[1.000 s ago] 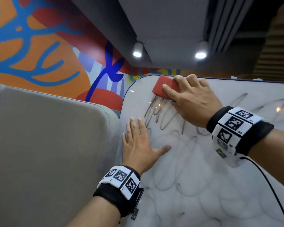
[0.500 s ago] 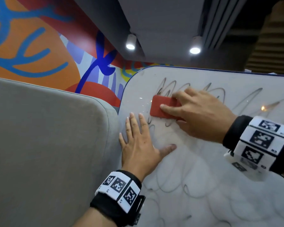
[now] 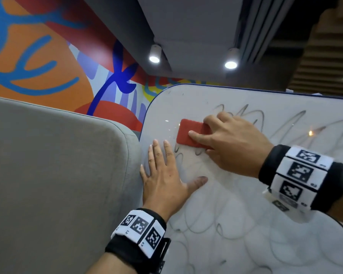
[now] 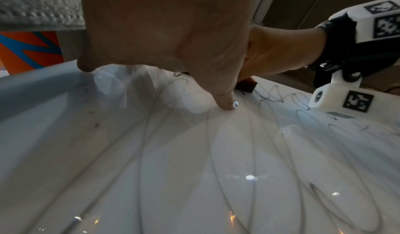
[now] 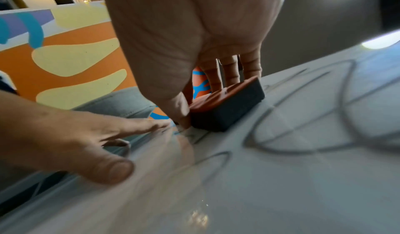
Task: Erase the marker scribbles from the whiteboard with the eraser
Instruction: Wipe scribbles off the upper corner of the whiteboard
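Observation:
A white whiteboard (image 3: pixel 246 244) stands in front of me, covered in grey marker scribbles (image 3: pixel 253 117) along its top and across its lower half. My right hand (image 3: pixel 226 143) grips a red eraser (image 3: pixel 188 133) with a dark felt base (image 5: pixel 229 113) and holds it flat on the board near the upper left corner. Thumb and fingers wrap its sides. My left hand (image 3: pixel 164 175) lies flat on the board just below the eraser, fingers straight, thumb (image 4: pixel 227 101) spread to the right. Short scribble ends (image 3: pixel 178 153) show between the two hands.
A grey padded panel (image 3: pixel 57 175) stands against the board's left edge. Behind it is a wall with an orange, blue and red mural (image 3: pixel 38 62). Two ceiling spotlights (image 3: pixel 231 64) shine above. The board's rounded top edge (image 3: pixel 226 88) has a dark blue rim.
My right hand has slid the eraser down from the board's top edge to just above my left fingers, then slightly left. Scribbles above the eraser have come into view. The left hand stays flat.

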{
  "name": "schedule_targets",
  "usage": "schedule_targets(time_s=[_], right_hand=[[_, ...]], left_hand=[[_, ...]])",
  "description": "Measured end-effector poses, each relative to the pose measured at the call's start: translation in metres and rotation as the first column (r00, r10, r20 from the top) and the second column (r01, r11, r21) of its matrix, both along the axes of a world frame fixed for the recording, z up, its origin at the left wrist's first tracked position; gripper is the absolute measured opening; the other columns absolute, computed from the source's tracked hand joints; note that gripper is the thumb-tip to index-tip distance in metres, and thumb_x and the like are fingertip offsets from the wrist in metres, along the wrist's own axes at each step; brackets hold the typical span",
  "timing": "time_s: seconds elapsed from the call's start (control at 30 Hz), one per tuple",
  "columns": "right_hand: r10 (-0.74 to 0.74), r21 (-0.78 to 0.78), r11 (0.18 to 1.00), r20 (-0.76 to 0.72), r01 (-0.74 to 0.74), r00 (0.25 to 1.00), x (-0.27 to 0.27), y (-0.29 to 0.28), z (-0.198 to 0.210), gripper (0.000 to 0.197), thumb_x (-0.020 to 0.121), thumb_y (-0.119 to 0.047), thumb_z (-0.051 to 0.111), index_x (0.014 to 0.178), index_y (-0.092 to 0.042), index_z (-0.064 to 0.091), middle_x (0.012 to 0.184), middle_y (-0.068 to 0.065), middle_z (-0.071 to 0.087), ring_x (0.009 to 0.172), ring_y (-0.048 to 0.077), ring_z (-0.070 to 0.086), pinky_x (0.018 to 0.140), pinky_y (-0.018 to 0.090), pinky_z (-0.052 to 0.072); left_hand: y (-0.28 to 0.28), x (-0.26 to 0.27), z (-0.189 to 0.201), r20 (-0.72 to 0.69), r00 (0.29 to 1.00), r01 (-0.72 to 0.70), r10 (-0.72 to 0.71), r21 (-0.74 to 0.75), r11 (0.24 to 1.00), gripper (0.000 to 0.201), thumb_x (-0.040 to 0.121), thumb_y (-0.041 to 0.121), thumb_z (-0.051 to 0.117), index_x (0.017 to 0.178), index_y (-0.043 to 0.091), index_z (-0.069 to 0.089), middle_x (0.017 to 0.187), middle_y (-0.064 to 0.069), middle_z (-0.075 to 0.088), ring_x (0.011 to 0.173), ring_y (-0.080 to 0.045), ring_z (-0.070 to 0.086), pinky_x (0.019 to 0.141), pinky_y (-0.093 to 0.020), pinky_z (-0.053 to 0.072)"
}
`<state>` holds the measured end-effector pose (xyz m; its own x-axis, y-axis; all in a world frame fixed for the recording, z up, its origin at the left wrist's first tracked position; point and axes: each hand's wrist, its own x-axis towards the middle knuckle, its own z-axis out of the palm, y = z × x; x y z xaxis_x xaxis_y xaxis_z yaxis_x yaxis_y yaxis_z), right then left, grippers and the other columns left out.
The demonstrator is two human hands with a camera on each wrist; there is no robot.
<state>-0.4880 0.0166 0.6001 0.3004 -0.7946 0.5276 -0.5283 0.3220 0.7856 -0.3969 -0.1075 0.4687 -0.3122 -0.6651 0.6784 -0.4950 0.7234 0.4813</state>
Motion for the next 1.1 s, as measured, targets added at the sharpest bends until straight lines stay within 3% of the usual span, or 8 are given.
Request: schedule_targets(time_s=[0.1, 0.23, 0.47, 0.53, 0.63, 0.8, 0.97, 1.1], right_hand=[[0.006, -0.142, 0.99, 0.018, -0.003, 1.0, -0.005, 0.009, 0.037, 0.056, 0.087, -0.035, 0.059, 0.142, -0.032, 0.05, 0.113, 0.012, 0.056, 0.092, 0.031, 0.051, 0.068, 0.037, 0.044], [-0.001, -0.278, 0.96, 0.086, 0.025, 0.996, 0.002, -0.003, 0.065, 0.058, 0.088, -0.036, 0.061, 0.144, -0.031, 0.046, 0.117, 0.015, 0.052, 0.101, 0.035, 0.049, 0.075, 0.041, 0.044], [0.084, -0.018, 0.996, -0.005, -0.084, 0.996, 0.005, -0.018, -0.016, 0.055, 0.079, -0.028, 0.066, 0.133, -0.022, 0.059, 0.106, 0.015, 0.058, 0.086, 0.033, 0.053, 0.067, 0.04, 0.047], [0.085, 0.021, 0.996, -0.034, -0.085, 0.996, -0.003, -0.007, -0.016, 0.055, 0.08, -0.029, 0.065, 0.135, -0.025, 0.058, 0.106, 0.013, 0.059, 0.085, 0.031, 0.054, 0.067, 0.038, 0.047], [0.055, -0.085, 0.995, -0.017, -0.056, 0.998, -0.007, 0.007, 0.013, 0.056, 0.08, -0.032, 0.068, 0.135, -0.029, 0.058, 0.105, 0.011, 0.06, 0.086, 0.03, 0.055, 0.064, 0.032, 0.04], [0.015, -0.255, 0.967, 0.085, 0.007, 0.996, 0.008, -0.008, 0.033, 0.055, 0.087, -0.035, 0.062, 0.14, -0.029, 0.051, 0.11, 0.013, 0.056, 0.094, 0.033, 0.051, 0.069, 0.039, 0.049], [0.069, -0.094, 0.993, 0.017, -0.067, 0.997, 0.013, -0.029, -0.028, 0.054, 0.075, -0.026, 0.07, 0.128, -0.024, 0.061, 0.102, 0.013, 0.058, 0.086, 0.032, 0.053, 0.065, 0.038, 0.042], [0.132, -0.026, 0.991, -0.052, -0.134, 0.99, -0.004, -0.009, -0.026, 0.054, 0.073, -0.025, 0.067, 0.127, -0.026, 0.064, 0.102, 0.013, 0.06, 0.084, 0.032, 0.055, 0.066, 0.039, 0.045]], left_hand=[[0.001, 0.0, 0.001, 0.009, 1.0, -0.01, 0.01, 0.0, 1.0, 0.133, 0.061, 0.097, 0.028, 0.151, 0.019, -0.03, 0.159, -0.007, -0.035, 0.149, -0.021, -0.028, 0.121, -0.053, 0.0], [-0.002, 0.0, -0.002, 0.007, 1.0, -0.004, 0.004, -0.011, 1.0, 0.132, 0.064, 0.101, 0.025, 0.151, 0.019, -0.031, 0.159, -0.006, -0.036, 0.148, -0.02, -0.029, 0.121, -0.052, -0.002], [-0.005, -0.002, -0.006, -0.025, 0.999, -0.023, 0.022, -0.048, 0.999, 0.133, 0.064, 0.101, 0.027, 0.153, 0.017, -0.026, 0.161, -0.006, -0.032, 0.15, -0.02, -0.024, 0.121, -0.051, 0.001], [-0.006, -0.001, -0.008, -0.017, 1.0, -0.02, 0.019, -0.051, 0.998, 0.132, 0.063, 0.102, 0.02, 0.151, 0.018, -0.029, 0.16, -0.006, -0.033, 0.149, -0.02, -0.026, 0.121, -0.05, 0.0], [-0.008, 0.0, -0.01, -0.01, 1.0, -0.026, 0.025, -0.054, 0.998, 0.133, 0.055, 0.101, 0.01, 0.151, 0.018, -0.03, 0.16, -0.006, -0.034, 0.149, -0.02, -0.026, 0.121, -0.05, 0.0], [-0.008, 0.0, -0.011, -0.015, 1.0, -0.013, 0.012, -0.054, 0.998, 0.132, 0.059, 0.101, 0.015, 0.151, 0.018, -0.03, 0.159, -0.005, -0.035, 0.149, -0.018, -0.027, 0.121, -0.048, -0.004], [-0.009, -0.005, -0.017, -0.091, 0.995, -0.046, 0.038, -0.089, 0.995, 0.137, 0.061, 0.102, 0.021, 0.157, 0.01, -0.012, 0.165, -0.006, -0.021, 0.152, -0.019, -0.015, 0.122, -0.047, 0.001], [-0.01, -0.004, -0.017, -0.093, 0.996, -0.019, 0.013, -0.072, 0.997, 0.136, 0.061, 0.101, 0.019, 0.154, 0.011, -0.022, 0.164, -0.005, -0.026, 0.151, -0.017, -0.02, 0.119, -0.041, -0.007]])
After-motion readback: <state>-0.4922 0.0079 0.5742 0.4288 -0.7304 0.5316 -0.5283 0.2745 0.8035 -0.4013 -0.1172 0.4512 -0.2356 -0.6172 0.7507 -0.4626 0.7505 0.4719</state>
